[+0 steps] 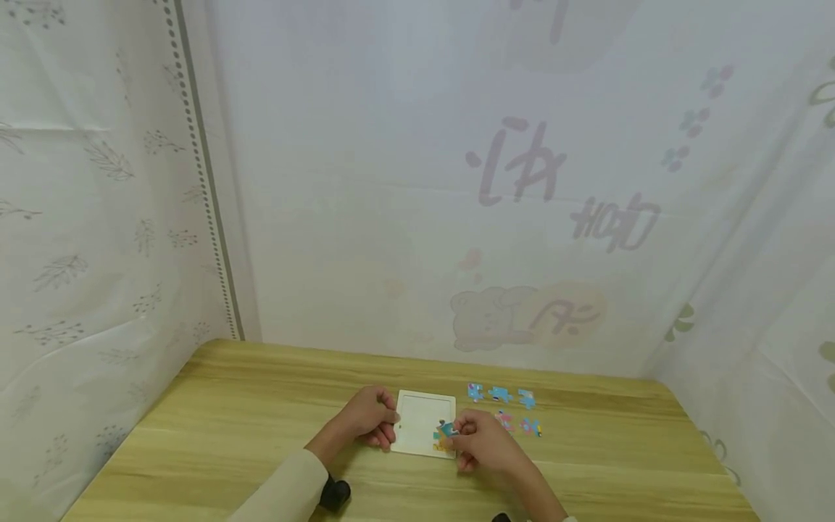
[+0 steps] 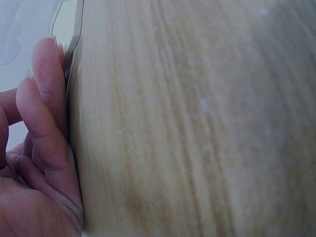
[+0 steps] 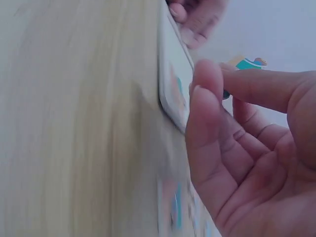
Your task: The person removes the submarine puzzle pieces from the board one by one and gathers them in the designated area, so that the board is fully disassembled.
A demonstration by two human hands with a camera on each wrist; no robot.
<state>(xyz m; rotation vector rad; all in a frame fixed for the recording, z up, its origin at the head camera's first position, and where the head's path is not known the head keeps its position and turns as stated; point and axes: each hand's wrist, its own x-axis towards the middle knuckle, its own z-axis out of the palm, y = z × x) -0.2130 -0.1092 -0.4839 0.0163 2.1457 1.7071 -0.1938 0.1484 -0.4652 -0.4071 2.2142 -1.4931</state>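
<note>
A square white puzzle tray with a raised rim lies on the table. My left hand holds its left edge, thumb at the rim; in the left wrist view the fingertips meet the tray's edge. Over the tray's lower right corner, my right hand pinches a teal and orange jigsaw piece between thumb and fingers, tilted above the tray. Orange and teal also show on the tray surface below; whether that is another piece or a reflection, I cannot tell.
Right of the tray lie several loose jigsaw pieces: blue ones in a back row, and pink and blue ones nearer. The wooden table is bordered by printed white curtains at the back and sides.
</note>
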